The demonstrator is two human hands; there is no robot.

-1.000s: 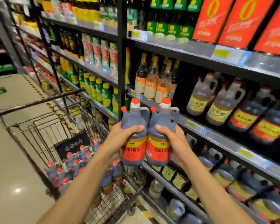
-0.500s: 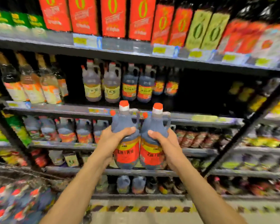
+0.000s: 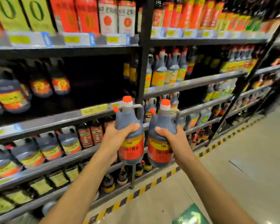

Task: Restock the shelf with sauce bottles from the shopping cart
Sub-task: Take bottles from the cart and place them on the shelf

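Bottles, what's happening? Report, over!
Left hand grips one bottle, right hand grips the other bottle. Both upright, off the shelf. Gap there, nothing blocking.

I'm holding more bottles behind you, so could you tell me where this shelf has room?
The dark gap between the red-labelled jugs and the black upright post looks bare. Right of the post, yellow-labelled bottles crowd the shelf. Both hands grip bottles.

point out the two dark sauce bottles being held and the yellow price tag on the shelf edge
left-hand dark sauce bottle with orange cap (image 3: pixel 131 147), head view, on its red label
right-hand dark sauce bottle with orange cap (image 3: pixel 159 151), head view, on its red label
yellow price tag (image 3: pixel 94 109), head view, tag centre
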